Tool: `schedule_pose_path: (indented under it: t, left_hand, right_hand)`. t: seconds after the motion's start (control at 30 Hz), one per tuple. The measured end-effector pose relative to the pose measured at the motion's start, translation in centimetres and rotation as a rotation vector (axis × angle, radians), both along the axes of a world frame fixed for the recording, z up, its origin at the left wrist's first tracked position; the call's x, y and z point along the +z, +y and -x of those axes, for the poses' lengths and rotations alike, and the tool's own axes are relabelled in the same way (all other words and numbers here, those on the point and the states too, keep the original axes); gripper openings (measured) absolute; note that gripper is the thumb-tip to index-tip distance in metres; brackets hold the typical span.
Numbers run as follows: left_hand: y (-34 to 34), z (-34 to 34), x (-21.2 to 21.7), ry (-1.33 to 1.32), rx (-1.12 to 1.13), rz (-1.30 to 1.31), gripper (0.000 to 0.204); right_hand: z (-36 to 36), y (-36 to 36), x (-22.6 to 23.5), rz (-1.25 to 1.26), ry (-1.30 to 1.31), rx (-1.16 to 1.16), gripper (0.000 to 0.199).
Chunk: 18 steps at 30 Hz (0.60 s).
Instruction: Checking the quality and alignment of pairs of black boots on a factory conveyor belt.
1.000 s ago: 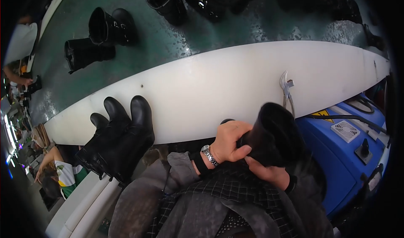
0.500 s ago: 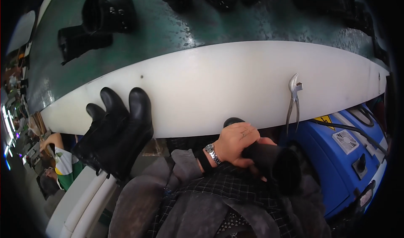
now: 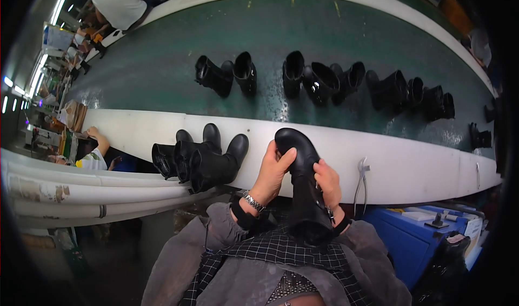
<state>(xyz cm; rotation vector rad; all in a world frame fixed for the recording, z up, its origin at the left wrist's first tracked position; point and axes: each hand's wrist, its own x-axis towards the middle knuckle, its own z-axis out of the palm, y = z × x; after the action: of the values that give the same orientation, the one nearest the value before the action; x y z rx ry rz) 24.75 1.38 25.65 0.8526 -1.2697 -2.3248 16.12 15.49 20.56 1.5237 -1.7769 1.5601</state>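
Between my two hands is a black boot, its rounded toe pointing away from me and its shaft opening toward my lap. My left hand grips the boot's left side near the toe, thumb on the upper. On its right side, by the ankle, my right hand is closed round it; some of those fingers are hidden. Several black boots lie together to the left on the white ledge's near edge. A pair of metal pincers rests on the ledge to the right of my right hand.
Beyond the white ledge runs a green conveyor belt with several black boots standing on it. A blue machine cabinet is at the right, white pipes at the left. Other people work at the far left.
The boot has been raised from my lap and turned, toe now away from me over the ledge. Both hands have shifted to its sides. My view has tilted up, showing more of the belt.
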Motion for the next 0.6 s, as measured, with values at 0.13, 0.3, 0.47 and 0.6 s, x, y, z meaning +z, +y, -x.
schedule_pose_path:
  t: [0.13,0.3,0.47,0.6]
  left_hand:
    - [-1.8,-2.4,0.7,0.169,0.19,0.179,0.043]
    - [-3.6,-4.4,1.9,0.235,0.231,0.244,0.047]
    - [-5.1,-5.7,1.4,0.266,0.202,0.3,0.053]
    - [-6.2,-6.6,0.7,0.262,0.16,0.261,0.053]
  right_hand:
    - [-0.5,-2.3,-0.4,-0.025,0.013,0.169,0.038]
    - [-0.6,-4.6,-0.9,-0.029,0.022,0.325,0.044]
    - [-2.2,-4.9,-4.1,-0.299,-0.303,0.473,0.047]
    - [-3.5,-5.9,-2.9,-0.173,-0.178,0.359,0.044]
